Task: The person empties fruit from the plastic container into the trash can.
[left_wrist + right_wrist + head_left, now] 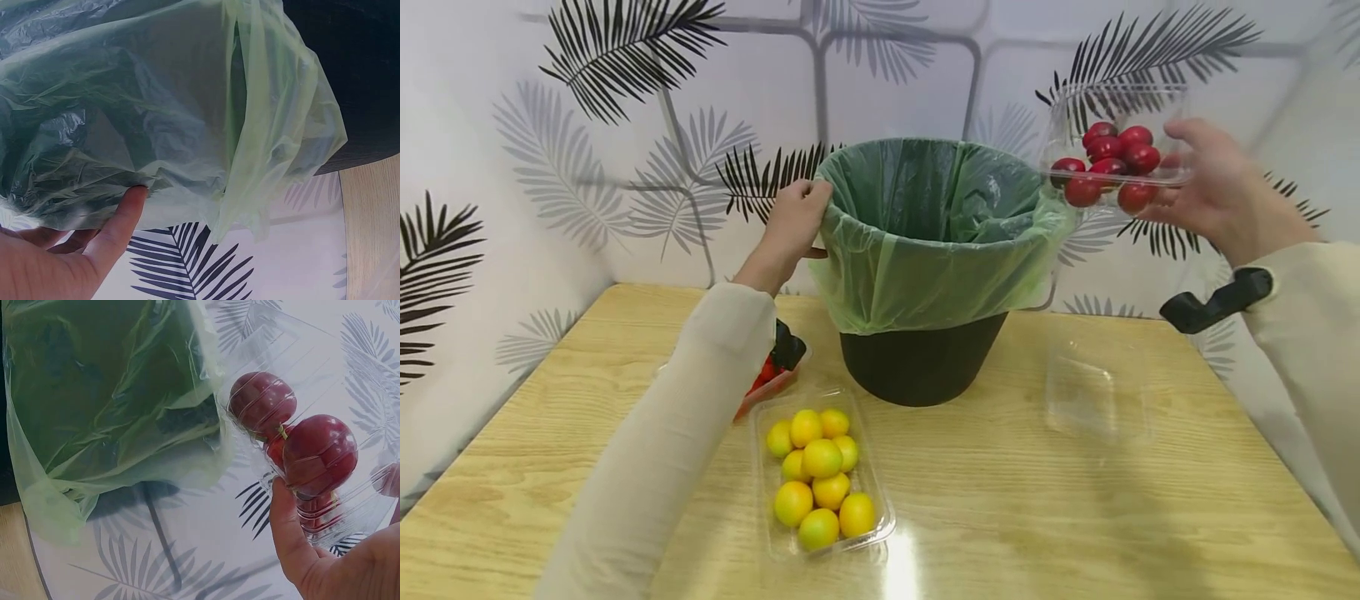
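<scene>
Head view first: left hand (795, 218) has its fingers curled over the near-left rim of the black bin (917, 367), gripping the green liner (940, 283). Right hand (1213, 192) is holding up a clear container (1070, 133) of red fruits (1105, 150), just beside the bin's right rim. On the table (1000, 500) there's a tray (887, 527) of yellow fruits (822, 458), some red stuff (767, 396) half hidden by the left sleeve (700, 392), and a clear plastic piece (1082, 392) on the right, box or lid, can't tell.

Left wrist view: one finger lies on the liner's inside and the others sit under its edge, so yeah, it's a proper pinch.

Right wrist view: fingers are wrapped round the container, fruits showing through the plastic. Can't tell how tilted it is.

My read: this is the steady-the-bin, carry-the-fruit step. Next move calls for a firm hold on the liner and a level container so nothing rolls out, imo.
</scene>
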